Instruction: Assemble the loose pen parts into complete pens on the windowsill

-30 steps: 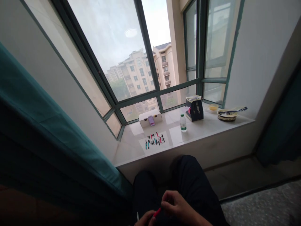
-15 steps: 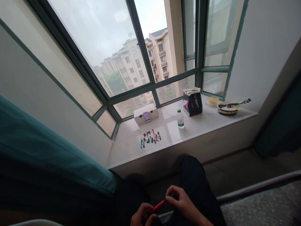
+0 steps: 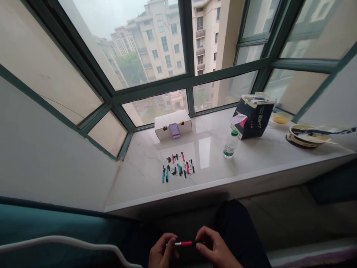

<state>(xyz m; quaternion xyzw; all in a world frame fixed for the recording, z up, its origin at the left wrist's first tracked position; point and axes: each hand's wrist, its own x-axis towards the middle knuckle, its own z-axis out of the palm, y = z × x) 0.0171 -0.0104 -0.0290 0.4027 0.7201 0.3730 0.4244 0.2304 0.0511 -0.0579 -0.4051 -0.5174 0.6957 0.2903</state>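
A slim red pen (image 3: 186,243) with a silver section toward its left end is held level above my lap. My left hand (image 3: 164,250) pinches the silver end between thumb and fingers. At the other end, my right hand (image 3: 214,246) is closed on a dark part; the fingertips cover some of it. Beyond my knees, on the windowsill, lie pen parts in loose rows: teal barrels (image 3: 163,176), red barrels (image 3: 187,168) and several small black pieces (image 3: 185,174). The smallest bits are too fine to make out.
The white windowsill (image 3: 150,188) bears a white box (image 3: 178,119) with a purple phone-like item (image 3: 174,131) against it. Farther right are a water bottle (image 3: 230,145), a dark paper bag (image 3: 256,117) and a food bowl (image 3: 302,137). A teal curtain (image 3: 55,221) hangs left.
My view has tilted down and come closer to the sill. The pen has gone from slanted to level, and a silver section now shows by my left fingers. Both hands keep their hold.
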